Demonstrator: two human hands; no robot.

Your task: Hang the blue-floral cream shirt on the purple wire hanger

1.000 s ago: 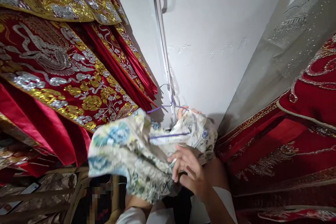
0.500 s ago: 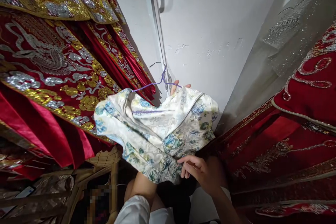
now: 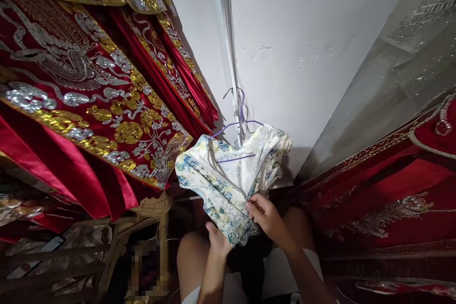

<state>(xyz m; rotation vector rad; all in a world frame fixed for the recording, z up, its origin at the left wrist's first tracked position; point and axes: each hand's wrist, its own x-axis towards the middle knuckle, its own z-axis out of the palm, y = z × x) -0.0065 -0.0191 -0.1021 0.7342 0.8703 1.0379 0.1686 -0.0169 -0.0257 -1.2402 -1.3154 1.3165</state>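
A white top [image 3: 224,192] with blue, green and yellow flowers and a V neckline sits on a purple wire hanger [image 3: 243,113]. The hanger's hook rises in front of the door edge; whether it catches on anything I cannot tell. My right hand [image 3: 264,216] is closed, pinching the cloth at the bottom of the neckline between thumb and fingers. By the lower left edge of the top, my left hand [image 3: 218,240] has its thumb stretched up and apart from the cloth. Its other fingers are mostly hidden beside or under the fabric.
Red garments with gold and silver embroidery [image 3: 117,99] hang on the left, and a red beaded garment [image 3: 384,190] on the right. A sheer sparkly cloth [image 3: 377,76] hangs by the white door [image 3: 292,19]. Lower left stands a wooden rack [image 3: 103,266] with phones on it.
My left hand has come out from behind the top's shoulder to its lower edge. My right hand has closed on the neckline. The top and hanger now sit lower and further right.
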